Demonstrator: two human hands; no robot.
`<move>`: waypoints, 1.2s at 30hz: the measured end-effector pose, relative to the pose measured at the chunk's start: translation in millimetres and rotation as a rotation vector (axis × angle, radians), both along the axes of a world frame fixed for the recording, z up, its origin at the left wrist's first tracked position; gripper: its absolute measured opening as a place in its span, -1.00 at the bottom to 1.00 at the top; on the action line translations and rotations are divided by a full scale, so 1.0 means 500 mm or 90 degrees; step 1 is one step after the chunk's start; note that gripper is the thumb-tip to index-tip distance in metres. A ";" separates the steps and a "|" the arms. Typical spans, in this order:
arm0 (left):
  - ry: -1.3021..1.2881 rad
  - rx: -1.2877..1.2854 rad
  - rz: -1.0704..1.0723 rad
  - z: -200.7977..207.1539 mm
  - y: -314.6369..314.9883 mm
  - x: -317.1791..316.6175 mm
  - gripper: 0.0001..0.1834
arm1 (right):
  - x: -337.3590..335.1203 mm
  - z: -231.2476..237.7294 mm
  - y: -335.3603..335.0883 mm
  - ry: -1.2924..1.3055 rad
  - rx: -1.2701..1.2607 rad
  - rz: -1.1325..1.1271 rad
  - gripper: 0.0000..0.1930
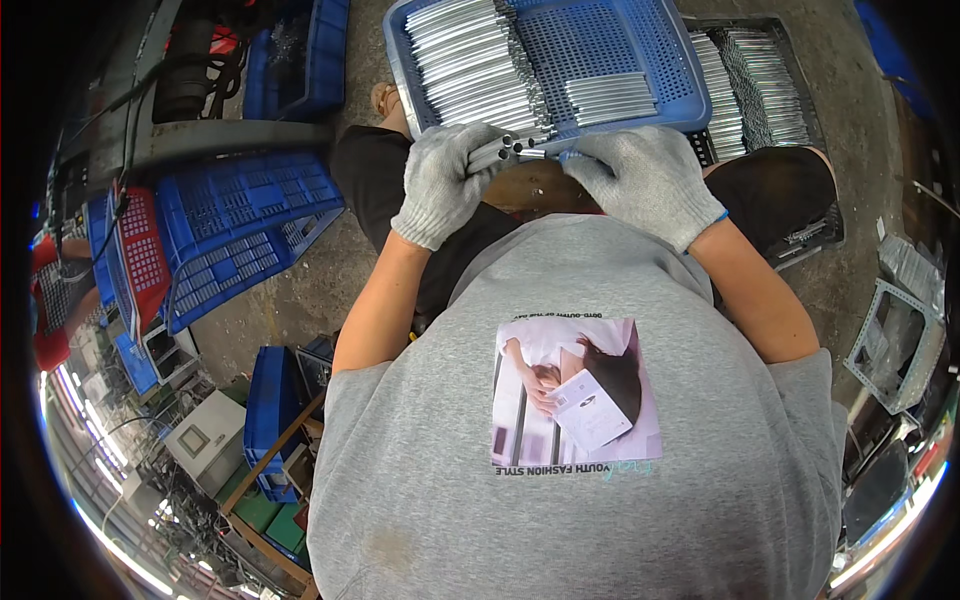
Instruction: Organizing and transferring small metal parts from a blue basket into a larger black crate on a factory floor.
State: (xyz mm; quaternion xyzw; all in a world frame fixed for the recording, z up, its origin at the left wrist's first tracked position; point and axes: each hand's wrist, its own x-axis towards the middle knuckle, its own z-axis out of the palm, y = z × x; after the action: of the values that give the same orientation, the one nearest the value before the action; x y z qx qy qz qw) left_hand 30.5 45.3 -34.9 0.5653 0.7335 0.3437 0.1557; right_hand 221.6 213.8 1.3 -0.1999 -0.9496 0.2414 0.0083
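Observation:
My left hand, in a grey knitted glove, is closed around a small bunch of short metal tubes. Their open round ends point to the right, toward my other hand. My right hand, gloved the same way, is closed with thumb and fingers together close to those ends. A bit of blue shows at its fingertips, and a thin shiny piece lies between the two hands; what the right hand grips is mostly hidden. Just beyond both hands stands a blue plastic basket with a large row of metal tubes and a smaller group.
A dark crate of more tubes sits at the right of the basket. Blue crates and a red crate are stacked at the left. A grey metal frame lies on the floor at far right.

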 end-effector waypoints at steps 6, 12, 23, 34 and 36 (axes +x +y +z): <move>0.099 0.046 0.030 0.001 0.000 0.010 -0.67 | -0.002 0.012 0.002 0.028 -0.017 0.003 -0.81; 0.091 0.065 0.015 0.002 -0.002 0.012 -0.64 | -0.009 0.006 0.008 -0.020 -0.029 -0.019 -0.80; 0.067 0.020 0.030 0.003 -0.010 0.016 -0.64 | -0.009 0.013 0.009 0.008 -0.048 -0.018 -0.78; 0.072 0.084 0.031 -0.015 -0.009 0.012 -0.65 | -0.007 0.006 0.003 0.031 -0.099 0.006 -0.70; 0.075 0.072 0.047 -0.019 -0.005 0.007 -0.66 | -0.012 -0.007 0.005 0.047 -0.093 -0.010 -0.70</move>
State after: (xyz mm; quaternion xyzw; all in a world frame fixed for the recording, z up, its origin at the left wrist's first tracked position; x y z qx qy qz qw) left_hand 34.1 42.6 -44.4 0.5650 0.7411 0.3564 0.0674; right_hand 215.6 216.5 -2.1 -0.1982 -0.9269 0.3174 0.0303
